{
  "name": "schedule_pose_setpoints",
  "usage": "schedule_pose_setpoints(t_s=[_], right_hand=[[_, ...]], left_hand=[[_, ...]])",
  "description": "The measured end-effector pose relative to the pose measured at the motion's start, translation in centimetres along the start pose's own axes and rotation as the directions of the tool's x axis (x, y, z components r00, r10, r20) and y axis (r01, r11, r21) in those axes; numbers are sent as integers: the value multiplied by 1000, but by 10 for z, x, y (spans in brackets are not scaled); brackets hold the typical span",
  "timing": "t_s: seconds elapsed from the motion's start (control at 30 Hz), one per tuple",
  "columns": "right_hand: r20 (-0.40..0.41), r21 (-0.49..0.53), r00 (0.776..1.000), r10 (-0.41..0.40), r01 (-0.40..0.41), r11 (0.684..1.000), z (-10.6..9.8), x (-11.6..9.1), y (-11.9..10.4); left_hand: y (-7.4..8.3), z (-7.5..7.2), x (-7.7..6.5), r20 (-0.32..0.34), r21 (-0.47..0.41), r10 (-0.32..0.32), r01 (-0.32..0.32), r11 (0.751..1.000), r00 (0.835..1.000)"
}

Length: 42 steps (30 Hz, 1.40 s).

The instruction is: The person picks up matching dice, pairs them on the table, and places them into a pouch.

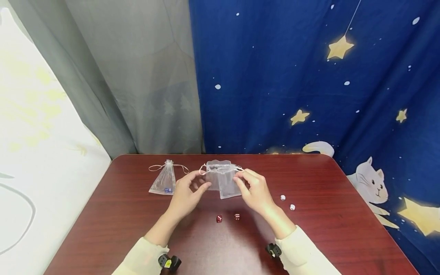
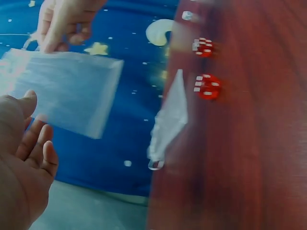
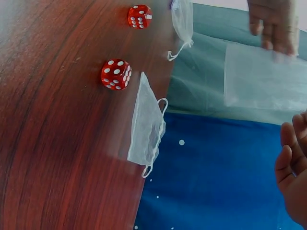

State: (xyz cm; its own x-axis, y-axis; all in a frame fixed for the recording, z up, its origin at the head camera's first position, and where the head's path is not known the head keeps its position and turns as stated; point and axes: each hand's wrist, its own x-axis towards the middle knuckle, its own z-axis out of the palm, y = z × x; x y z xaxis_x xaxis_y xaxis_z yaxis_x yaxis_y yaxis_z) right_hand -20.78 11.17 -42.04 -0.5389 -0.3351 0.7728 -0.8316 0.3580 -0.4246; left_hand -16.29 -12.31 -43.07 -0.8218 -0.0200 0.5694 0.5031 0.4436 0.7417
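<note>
Both hands are raised over the far side of the table around a sheer white drawstring bag (image 2: pixel 72 91). My right hand (image 1: pixel 255 189) pinches its edge near the cord, thumb against fingertips. At the bag's other side, my left hand (image 1: pixel 188 193) holds the edge between thumb and forefinger, its other fingers loosely curved. A second sheer drawstring bag (image 3: pixel 146 127) lies by the far table edge, overlapping the held one in the head view. On the near side of the bags sit two red dice, one left (image 1: pixel 219 219) and one right (image 1: pixel 237 217).
A third sheer bag (image 1: pixel 163 181), cinched at its neck, stands at the back left with blue dice (image 1: pixel 168 190) inside. Two white dice, one farther (image 1: pixel 283 197) and one nearer (image 1: pixel 292 207), lie right of my right hand. Curtains (image 1: pixel 240 95) hang behind the brown table (image 1: pixel 330 229).
</note>
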Motion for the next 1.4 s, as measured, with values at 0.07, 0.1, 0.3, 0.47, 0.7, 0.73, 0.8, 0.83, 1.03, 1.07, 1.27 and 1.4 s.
schedule_pose_setpoints(t_s=[0.07, 0.1, 0.3, 0.47, 0.7, 0.73, 0.8, 0.83, 1.03, 1.07, 1.27, 1.4], right_hand=[[-2, -7, 1000, -20, 20, 1000, 0, -1, 1], [-1, -6, 1000, -24, 24, 1000, 0, -1, 2], [4, 14, 999, -53, 53, 999, 1, -2, 2], [40, 34, 997, -70, 69, 997, 3, -3, 0], [62, 31, 995, -78, 76, 997, 6, -6, -1], [66, 32, 995, -78, 76, 997, 7, -7, -1], [70, 37, 995, -77, 74, 997, 8, -8, -1], [69, 37, 995, -77, 75, 997, 8, -8, -1], [77, 28, 994, -82, 80, 996, 10, -10, -1], [85, 27, 993, -78, 76, 997, 11, -10, -1], [142, -11, 990, -28, 30, 1000, 14, -18, 0], [225, -75, 974, 18, -1, 997, 17, -26, 1]], left_hand=[[6, -4, 4, -22, 1, 30, -30, 1000, 999], [10, -6, 7, -28, 9, 55, -55, 998, 998], [24, -15, 18, 10, 117, 217, -216, 969, 976], [29, -19, 19, 81, 174, 333, -343, 923, 939], [32, -26, 21, 201, 150, 367, -398, 905, 908], [32, -27, 21, 203, 142, 359, -390, 910, 911], [33, -29, 20, 206, 119, 342, -371, 921, 917], [32, -30, 20, 208, 105, 334, -360, 927, 919], [33, -35, 23, 217, 99, 314, -341, 935, 924], [33, -36, 23, 216, 112, 317, -346, 931, 923], [28, -42, 24, 209, 202, 336, -376, 904, 919], [25, -45, 22, 201, 257, 338, -383, 887, 919]])
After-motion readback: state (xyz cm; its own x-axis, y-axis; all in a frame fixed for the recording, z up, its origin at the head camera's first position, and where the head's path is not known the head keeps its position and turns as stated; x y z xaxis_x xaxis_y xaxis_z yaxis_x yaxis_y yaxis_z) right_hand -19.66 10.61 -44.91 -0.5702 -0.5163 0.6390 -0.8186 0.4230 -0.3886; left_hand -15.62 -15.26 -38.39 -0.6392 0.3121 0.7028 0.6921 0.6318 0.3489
